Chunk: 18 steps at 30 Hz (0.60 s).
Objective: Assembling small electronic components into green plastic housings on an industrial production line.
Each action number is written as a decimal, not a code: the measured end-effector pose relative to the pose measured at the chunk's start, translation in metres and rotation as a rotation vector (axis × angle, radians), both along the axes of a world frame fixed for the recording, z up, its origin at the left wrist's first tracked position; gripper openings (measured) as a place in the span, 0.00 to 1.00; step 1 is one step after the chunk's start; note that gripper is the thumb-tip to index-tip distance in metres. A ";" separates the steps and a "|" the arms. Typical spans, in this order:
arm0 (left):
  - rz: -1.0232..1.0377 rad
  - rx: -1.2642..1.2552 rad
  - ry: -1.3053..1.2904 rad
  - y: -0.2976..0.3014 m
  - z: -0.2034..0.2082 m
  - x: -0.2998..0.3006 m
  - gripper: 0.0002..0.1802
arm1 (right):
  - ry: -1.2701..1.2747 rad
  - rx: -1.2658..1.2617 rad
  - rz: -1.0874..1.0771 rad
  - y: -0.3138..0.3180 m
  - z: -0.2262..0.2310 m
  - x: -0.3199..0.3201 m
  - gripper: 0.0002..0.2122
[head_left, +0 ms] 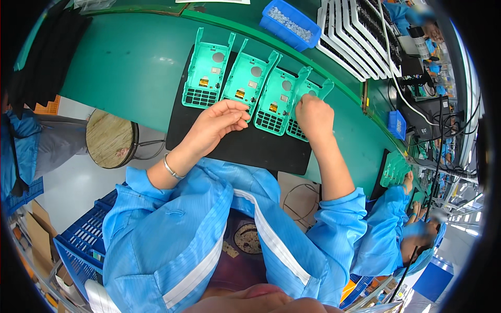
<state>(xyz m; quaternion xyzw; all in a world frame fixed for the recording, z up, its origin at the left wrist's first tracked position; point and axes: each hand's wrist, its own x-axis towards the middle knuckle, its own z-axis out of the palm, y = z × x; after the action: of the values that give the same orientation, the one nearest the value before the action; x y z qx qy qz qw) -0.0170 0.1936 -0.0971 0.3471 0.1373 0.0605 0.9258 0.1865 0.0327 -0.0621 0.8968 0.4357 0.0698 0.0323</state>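
Several green plastic device housings [207, 73] lie side by side on a black mat [250, 148]. Each has a key-grid section at its near end, a round opening, and two long prongs at its far end. My left hand [222, 121] hovers by the near edge of the second housing [245, 78] from the left, thumb and fingertips pinched together; anything between them is too small to make out. Over the rightmost housing [317, 86], my right hand [315, 117] is closed, its fingers pointing down and hiding part of that housing. What it grips is hidden.
Beyond the housings, a blue bin [290, 25] of small pale parts stands beside stacked white trays [347, 36] and a white cable. A round stool [110, 138] is at the left. On the right, a co-worker's blue sleeve [389, 224] reaches toward other green housings [395, 168].
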 end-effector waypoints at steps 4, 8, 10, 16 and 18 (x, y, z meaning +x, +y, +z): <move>-0.014 0.031 0.009 -0.001 -0.005 -0.012 0.12 | 0.021 0.059 0.033 -0.003 -0.005 -0.008 0.05; -0.015 0.020 -0.023 0.004 -0.005 -0.010 0.12 | 0.159 0.144 0.035 -0.008 0.002 -0.006 0.06; -0.013 0.025 -0.026 0.006 -0.007 -0.009 0.12 | 0.186 0.140 0.019 -0.007 0.004 -0.006 0.07; -0.009 0.034 -0.025 0.006 -0.009 -0.010 0.12 | 0.143 0.157 -0.002 0.000 -0.004 -0.005 0.07; -0.011 0.038 -0.041 0.006 -0.010 -0.011 0.12 | 0.074 0.090 0.011 0.004 -0.004 -0.006 0.07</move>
<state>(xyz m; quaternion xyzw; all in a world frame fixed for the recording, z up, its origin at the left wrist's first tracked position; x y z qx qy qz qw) -0.0281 0.1997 -0.1070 0.3639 0.1150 0.0649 0.9220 0.1801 0.0366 -0.0657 0.8969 0.4379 0.0564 -0.0248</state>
